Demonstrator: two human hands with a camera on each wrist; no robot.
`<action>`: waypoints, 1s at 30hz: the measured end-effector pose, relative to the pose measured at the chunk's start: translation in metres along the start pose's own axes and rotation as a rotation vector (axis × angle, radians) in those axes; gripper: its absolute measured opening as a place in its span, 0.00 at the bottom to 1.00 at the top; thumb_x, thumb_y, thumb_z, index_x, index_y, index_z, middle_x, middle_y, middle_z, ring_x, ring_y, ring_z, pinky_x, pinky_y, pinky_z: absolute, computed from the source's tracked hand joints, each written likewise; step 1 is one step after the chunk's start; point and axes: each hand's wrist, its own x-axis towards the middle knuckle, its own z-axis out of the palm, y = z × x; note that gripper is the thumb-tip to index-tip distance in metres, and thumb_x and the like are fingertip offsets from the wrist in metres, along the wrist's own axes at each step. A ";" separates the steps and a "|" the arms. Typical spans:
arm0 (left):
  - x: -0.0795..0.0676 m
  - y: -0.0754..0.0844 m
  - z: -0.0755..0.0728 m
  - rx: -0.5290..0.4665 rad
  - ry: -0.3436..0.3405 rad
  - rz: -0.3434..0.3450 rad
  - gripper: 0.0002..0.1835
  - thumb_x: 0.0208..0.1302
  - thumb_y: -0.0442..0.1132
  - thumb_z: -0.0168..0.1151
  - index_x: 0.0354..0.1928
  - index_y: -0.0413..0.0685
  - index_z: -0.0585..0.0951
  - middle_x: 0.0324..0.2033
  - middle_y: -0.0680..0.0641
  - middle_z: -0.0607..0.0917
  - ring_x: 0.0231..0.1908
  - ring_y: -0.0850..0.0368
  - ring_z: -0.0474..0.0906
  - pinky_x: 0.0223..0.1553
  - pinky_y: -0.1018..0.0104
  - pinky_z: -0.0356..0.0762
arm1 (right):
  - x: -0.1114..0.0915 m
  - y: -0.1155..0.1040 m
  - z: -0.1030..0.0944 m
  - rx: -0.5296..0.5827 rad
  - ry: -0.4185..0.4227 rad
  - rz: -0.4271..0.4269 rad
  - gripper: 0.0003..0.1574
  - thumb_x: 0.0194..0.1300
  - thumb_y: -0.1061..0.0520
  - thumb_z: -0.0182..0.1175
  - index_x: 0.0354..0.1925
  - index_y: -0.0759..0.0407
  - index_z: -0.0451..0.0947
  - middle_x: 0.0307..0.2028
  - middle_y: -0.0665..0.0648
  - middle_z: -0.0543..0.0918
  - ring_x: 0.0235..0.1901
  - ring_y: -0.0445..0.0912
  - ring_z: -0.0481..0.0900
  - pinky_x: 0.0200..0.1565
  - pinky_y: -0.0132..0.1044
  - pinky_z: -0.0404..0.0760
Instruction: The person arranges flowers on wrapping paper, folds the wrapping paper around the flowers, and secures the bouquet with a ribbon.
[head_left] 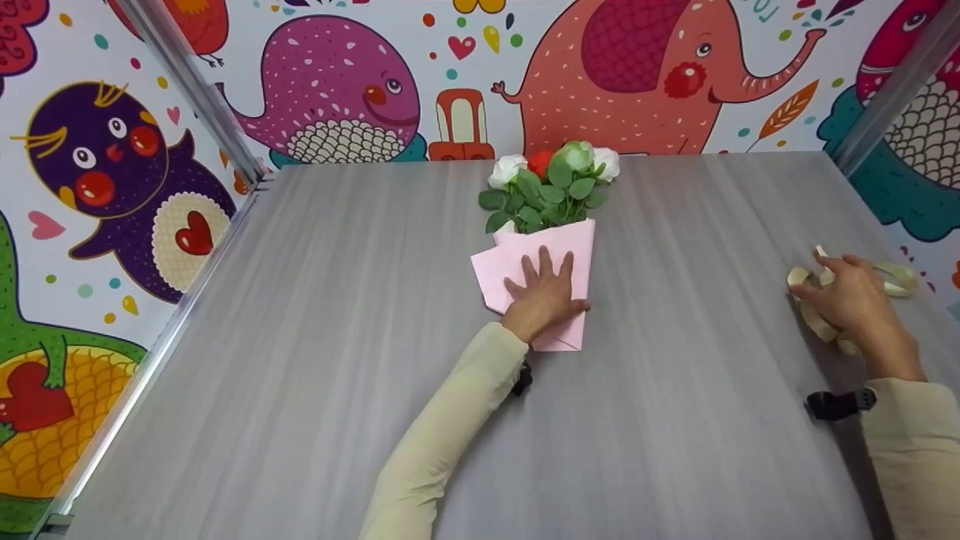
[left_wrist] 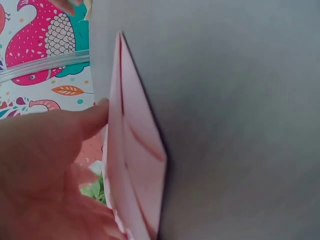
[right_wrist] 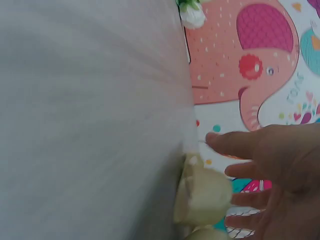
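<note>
A bouquet of white, red and pale green flowers (head_left: 576, 159) with green leaves lies on the table, its lower part wrapped in pink paper (head_left: 581, 262). My left hand (head_left: 544, 296) rests flat on the wrap with fingers spread. In the left wrist view, the thumb lies along the edge of the folded pink paper (left_wrist: 142, 135). Far to the right, my right hand (head_left: 855, 296) is over a loosely coiled cream ribbon (head_left: 817, 322). The right wrist view shows its thumb apart from the other fingers, which are beside the ribbon (right_wrist: 202, 195) without closing round it.
The grey wood-grain table (head_left: 337, 300) extends around the bouquet. Printed panels with cartoon animals (head_left: 337, 82) stand along its back and sides, with metal posts (head_left: 202, 97) at the corners. A black wrist device (head_left: 840, 405) sits by the right sleeve.
</note>
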 end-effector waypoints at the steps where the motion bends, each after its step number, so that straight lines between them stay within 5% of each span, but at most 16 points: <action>1: 0.000 0.000 0.000 0.003 -0.008 0.000 0.47 0.67 0.60 0.60 0.81 0.65 0.46 0.81 0.44 0.37 0.80 0.38 0.32 0.74 0.29 0.42 | 0.000 0.002 0.000 -0.003 -0.008 0.030 0.59 0.71 0.33 0.54 0.77 0.69 0.41 0.74 0.82 0.33 0.70 0.80 0.41 0.64 0.78 0.50; 3: -0.001 -0.001 0.000 0.010 -0.014 0.003 0.46 0.67 0.61 0.60 0.80 0.65 0.47 0.81 0.44 0.37 0.80 0.38 0.32 0.74 0.30 0.42 | 0.001 0.006 0.002 -0.011 -0.008 0.072 0.59 0.71 0.36 0.57 0.76 0.71 0.42 0.72 0.85 0.37 0.68 0.80 0.47 0.65 0.76 0.53; 5: -0.001 -0.002 0.000 0.014 -0.011 0.005 0.46 0.68 0.62 0.59 0.80 0.64 0.48 0.81 0.44 0.37 0.80 0.38 0.33 0.74 0.30 0.43 | 0.002 0.007 0.004 -0.009 -0.010 0.121 0.57 0.70 0.38 0.58 0.76 0.72 0.44 0.68 0.86 0.48 0.61 0.76 0.57 0.63 0.69 0.68; 7: -0.002 -0.005 0.000 0.014 -0.011 0.002 0.46 0.68 0.62 0.59 0.80 0.64 0.49 0.81 0.44 0.37 0.80 0.38 0.33 0.74 0.30 0.43 | 0.002 0.007 0.005 0.000 -0.030 0.147 0.56 0.71 0.38 0.58 0.75 0.72 0.47 0.61 0.83 0.58 0.55 0.70 0.65 0.52 0.58 0.79; 10: -0.001 -0.010 -0.001 0.009 -0.017 -0.008 0.46 0.68 0.62 0.58 0.80 0.63 0.48 0.81 0.44 0.37 0.80 0.38 0.33 0.74 0.30 0.42 | 0.000 0.008 0.006 0.014 -0.067 0.179 0.53 0.71 0.39 0.59 0.75 0.71 0.51 0.50 0.73 0.63 0.45 0.60 0.68 0.35 0.42 0.73; 19: 0.002 -0.031 -0.012 -0.013 -0.030 -0.015 0.45 0.69 0.61 0.58 0.81 0.63 0.48 0.81 0.43 0.36 0.80 0.37 0.31 0.74 0.29 0.40 | 0.001 0.007 0.006 0.020 -0.086 0.205 0.54 0.70 0.38 0.59 0.75 0.71 0.51 0.56 0.76 0.63 0.49 0.63 0.65 0.38 0.43 0.72; 30: -0.001 -0.069 -0.029 -0.012 -0.048 -0.013 0.45 0.70 0.61 0.56 0.81 0.61 0.46 0.80 0.41 0.34 0.79 0.35 0.29 0.73 0.28 0.38 | 0.001 0.009 0.003 0.004 -0.093 0.120 0.53 0.70 0.40 0.60 0.74 0.74 0.52 0.58 0.79 0.62 0.48 0.64 0.65 0.35 0.38 0.73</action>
